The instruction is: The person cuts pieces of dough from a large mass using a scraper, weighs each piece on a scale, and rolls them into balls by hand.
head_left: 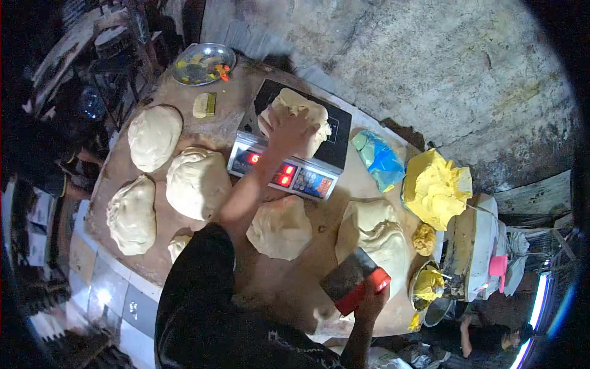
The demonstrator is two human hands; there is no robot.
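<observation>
My left hand (291, 130) rests with spread fingers on top of a lump of dough (313, 114), which sits on the black plate of a digital scale (341, 132). Red digits glow on the scale's display, partly covered by my forearm. In my right hand (372, 299) is a dough scraper (349, 273) with a dark blade and a red handle. Its blade overlaps the lower edge of a large mass of dough (375, 230). Between my arms lies another dough piece (280, 229), just below the scale.
Several dough lumps (155, 138) lie left of my forearm. A metal bowl (204, 64) stands at the far left corner, near a small block (204, 105). On the right are a blue plastic bag (379, 161), a yellow fat heap (433, 189) and a bowl (426, 288). A person (491, 337) is at lower right.
</observation>
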